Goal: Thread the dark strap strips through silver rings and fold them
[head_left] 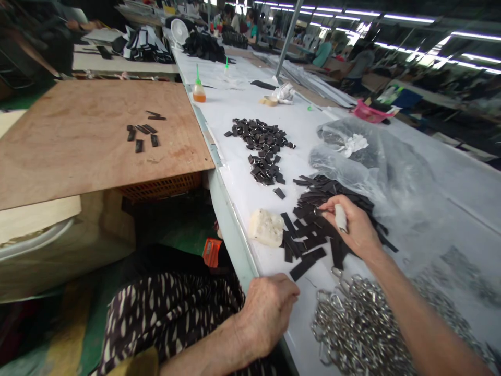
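My right hand (pixel 354 227) is over a pile of black strips (pixel 313 230), thumb and fingertips pinched on what looks like a black strip, with a small shiny bit at the tips. A white tube-like wrap (pixel 340 218) shows at its fingers. Closed at the table's near edge, my left hand (pixel 270 308) has its fingertips turned down; anything inside them is hidden. Between the hands and the strips sits a pitted cream block (pixel 266 227). A heap of silver metal rings or clasps (pixel 360 318) lies beneath my right forearm.
Farther up the white table (pixel 235 203) lies a heap of short black tabs with metal rings (pixel 262 141). Clear plastic sheeting (pixel 376 151) covers the right side. A bottle of orange liquid (pixel 199 93) stands farther back. At left, a wooden board (pixel 90 141) bears several black pieces.
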Demonstrator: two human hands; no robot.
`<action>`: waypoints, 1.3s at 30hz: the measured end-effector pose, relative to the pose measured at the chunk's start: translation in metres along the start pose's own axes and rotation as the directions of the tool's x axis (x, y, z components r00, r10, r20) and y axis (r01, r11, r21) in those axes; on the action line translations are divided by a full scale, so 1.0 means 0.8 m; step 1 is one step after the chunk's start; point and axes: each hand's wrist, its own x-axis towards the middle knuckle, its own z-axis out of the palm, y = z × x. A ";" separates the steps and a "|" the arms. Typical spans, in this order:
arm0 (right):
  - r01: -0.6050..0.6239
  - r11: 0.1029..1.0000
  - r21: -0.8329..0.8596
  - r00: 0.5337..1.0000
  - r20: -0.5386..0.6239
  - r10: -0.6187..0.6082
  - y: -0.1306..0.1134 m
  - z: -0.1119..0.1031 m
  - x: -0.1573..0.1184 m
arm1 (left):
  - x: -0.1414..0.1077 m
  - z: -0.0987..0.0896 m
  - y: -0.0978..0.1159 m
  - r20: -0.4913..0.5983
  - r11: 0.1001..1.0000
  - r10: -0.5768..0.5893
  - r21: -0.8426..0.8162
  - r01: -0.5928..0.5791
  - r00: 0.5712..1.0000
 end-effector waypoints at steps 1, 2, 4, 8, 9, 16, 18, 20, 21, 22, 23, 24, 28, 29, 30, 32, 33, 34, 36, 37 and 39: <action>0.001 1.000 0.020 1.000 -0.001 -0.001 -0.005 -0.004 -0.008 | -0.001 -0.001 0.002 -0.003 1.000 -0.005 -0.019 0.005 1.000; 0.001 0.999 0.044 1.000 0.001 -0.001 -0.012 -0.008 -0.016 | -0.002 -0.002 0.004 -0.005 0.999 -0.012 -0.049 0.011 1.000; -0.002 0.993 0.118 1.000 0.004 0.001 -0.027 -0.016 -0.037 | -0.003 -0.007 0.013 -0.025 0.989 -0.043 -0.146 0.039 0.999; -0.024 0.949 0.314 0.999 0.033 0.015 -0.059 -0.022 -0.078 | 0.005 -0.014 0.032 -0.136 0.927 -0.166 -0.360 0.108 0.977; -0.035 0.943 0.331 0.999 0.050 0.019 -0.065 -0.022 -0.088 | 0.010 -0.014 0.035 -0.163 0.910 -0.183 -0.401 0.104 0.970; -0.065 0.883 0.464 0.993 0.113 0.014 -0.083 -0.016 -0.131 | 0.032 0.003 0.037 -0.111 0.834 -0.197 -0.542 0.107 0.974; -0.086 0.867 0.490 0.992 0.120 0.030 -0.083 -0.015 -0.135 | 0.031 0.008 0.036 -0.061 0.817 -0.221 -0.557 0.151 0.973; -0.114 0.863 0.492 0.990 0.131 0.056 -0.082 -0.014 -0.137 | 0.027 0.012 0.035 -0.081 0.818 -0.219 -0.558 0.138 0.972; -0.127 0.864 0.488 0.988 0.137 0.067 -0.081 -0.013 -0.138 | 0.026 0.012 0.034 -0.102 0.832 -0.207 -0.542 0.120 0.973; -0.134 0.866 0.483 0.987 0.143 0.073 -0.079 -0.013 -0.139 | 0.024 0.012 0.034 -0.124 0.853 -0.189 -0.513 0.100 0.974; -0.134 0.869 0.477 0.987 0.146 0.073 -0.078 -0.012 -0.139 | 0.023 0.011 0.033 -0.147 0.878 -0.165 -0.472 0.077 0.975; -0.130 0.874 0.469 0.987 0.145 0.069 -0.077 -0.012 -0.140 | 0.023 0.010 0.033 -0.171 0.904 -0.137 -0.425 0.052 0.976; -0.082 0.910 0.406 0.991 0.133 0.029 -0.076 -0.011 -0.143 | 0.021 0.005 0.029 -0.269 0.975 0.028 -0.207 -0.086 0.963; -0.065 0.923 0.379 0.992 0.129 0.018 -0.077 -0.011 -0.143 | 0.021 0.004 0.027 -0.292 0.981 0.078 -0.149 -0.125 0.953; -0.047 0.935 0.351 0.993 0.118 0.006 -0.079 -0.012 -0.144 | 0.020 0.004 0.025 -0.309 0.983 0.126 -0.090 -0.161 0.943; -0.024 0.953 0.302 0.996 0.088 -0.003 -0.083 -0.013 -0.146 | 0.018 0.003 0.022 -0.329 0.978 0.203 0.019 -0.209 0.922; -0.022 0.957 0.289 0.998 0.067 0.003 -0.085 -0.014 -0.147 | 0.017 0.003 0.020 -0.335 0.974 0.227 0.062 -0.219 0.914; -0.026 0.958 0.284 0.999 0.047 0.013 -0.088 -0.014 -0.148 | 0.016 0.003 0.019 -0.339 0.970 0.242 0.094 -0.223 0.909; -0.045 0.952 0.303 0.999 0.025 0.039 -0.094 -0.014 -0.150 | 0.014 0.002 0.018 -0.353 0.966 0.255 0.125 -0.225 0.900; -0.067 0.944 0.324 0.998 0.019 0.064 -0.097 -0.014 -0.152 | 0.013 0.001 0.018 -0.360 0.965 0.259 0.133 -0.225 0.896; -0.143 0.918 0.370 0.988 0.002 0.153 -0.102 -0.013 -0.154 | 0.011 0.001 0.018 -0.369 0.960 0.275 0.154 -0.233 0.888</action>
